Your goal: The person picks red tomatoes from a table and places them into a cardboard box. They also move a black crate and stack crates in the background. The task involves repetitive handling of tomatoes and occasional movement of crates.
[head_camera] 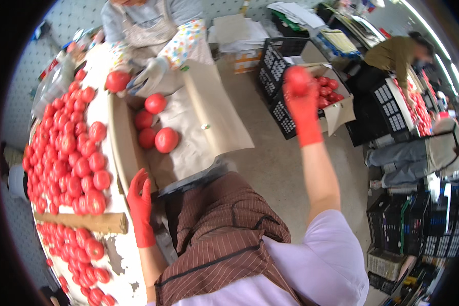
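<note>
My right hand (301, 111), in a red glove, is raised at the right with a blurred red tomato (298, 81) in its grasp. Behind it, a paper-lined crate (338, 118) holds several tomatoes (326, 87). My left hand (140, 199), gloved in red too, has its fingers spread and holds nothing; it is beside the near corner of a paper-lined box (189, 149). Inside that box are several tomatoes (166, 140), mostly at its left end. Many more tomatoes (69, 153) lie heaped on the white table (116, 183) to the left.
Across the box, a co-worker's gloved hands (149, 76) are at a tomato (117, 81). A wooden bar (80, 222) divides the heap. Black crates (269, 69) are stacked behind the right-hand crate. Farther right, another person (396, 55) bends over more tomatoes; dark crates (397, 222) stand below.
</note>
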`<action>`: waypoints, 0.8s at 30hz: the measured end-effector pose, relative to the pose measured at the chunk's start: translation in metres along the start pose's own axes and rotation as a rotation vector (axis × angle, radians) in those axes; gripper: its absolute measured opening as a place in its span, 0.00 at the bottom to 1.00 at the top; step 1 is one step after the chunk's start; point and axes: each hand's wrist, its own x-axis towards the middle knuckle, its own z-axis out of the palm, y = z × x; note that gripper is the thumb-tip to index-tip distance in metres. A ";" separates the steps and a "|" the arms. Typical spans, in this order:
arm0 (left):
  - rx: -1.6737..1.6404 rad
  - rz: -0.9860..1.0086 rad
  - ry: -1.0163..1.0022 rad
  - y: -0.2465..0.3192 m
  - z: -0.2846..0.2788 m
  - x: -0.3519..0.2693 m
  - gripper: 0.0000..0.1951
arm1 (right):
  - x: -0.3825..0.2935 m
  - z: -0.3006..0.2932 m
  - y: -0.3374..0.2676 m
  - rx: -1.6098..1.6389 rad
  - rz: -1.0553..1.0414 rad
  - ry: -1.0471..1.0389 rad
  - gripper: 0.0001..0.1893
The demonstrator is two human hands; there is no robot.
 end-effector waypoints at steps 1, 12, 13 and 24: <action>-0.016 -0.027 0.003 -0.004 -0.005 -0.005 0.19 | 0.032 -0.022 0.027 -0.322 -0.209 0.041 0.20; -0.168 -0.134 0.106 0.011 -0.007 -0.019 0.15 | -0.050 0.169 -0.158 0.375 0.284 -1.206 0.19; -0.104 -0.138 0.092 0.014 -0.006 -0.016 0.15 | -0.070 0.199 -0.154 0.350 0.155 -1.345 0.23; 0.508 0.434 0.256 -0.017 0.024 -0.009 0.14 | -0.200 0.348 -0.060 -1.026 -0.445 -1.318 0.46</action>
